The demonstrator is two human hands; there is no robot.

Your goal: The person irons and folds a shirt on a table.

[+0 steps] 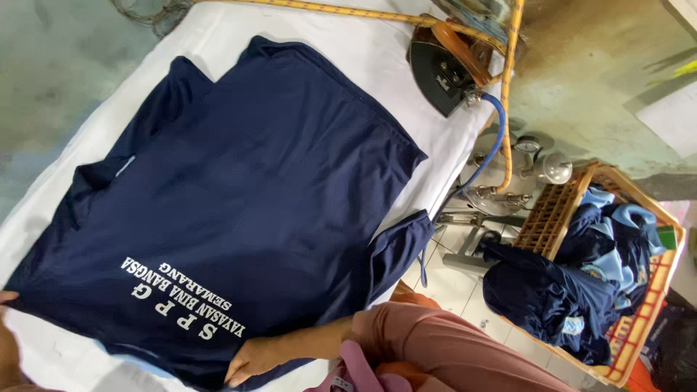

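The right hand (pixel 250 361) lies on the near edge of a dark blue shirt (pixel 239 189), fingers bent over the cloth. Its grip looks closed on the hem, pinching the shirt. The left hand (pixel 7 341) shows only a little at the far left edge of the view; it touches the shirt's other corner, but whether its grip is closed or loose cannot be told.

The shirt spreads out flat from the two hands across a bench (pixel 377 51) with a white cover. White letters are printed on the cloth just past the right hand. One sleeve (pixel 399 250) hangs over the bench edge, close beside the right arm.

Far from the hands, at the other end of the bench, a black iron (pixel 443 72) stands on its end, with a blue hose (pixel 490 145) running down from it. Off to the right of the right arm, on the floor, sits a woven basket (pixel 555 210) full of more blue clothes (pixel 573 283).
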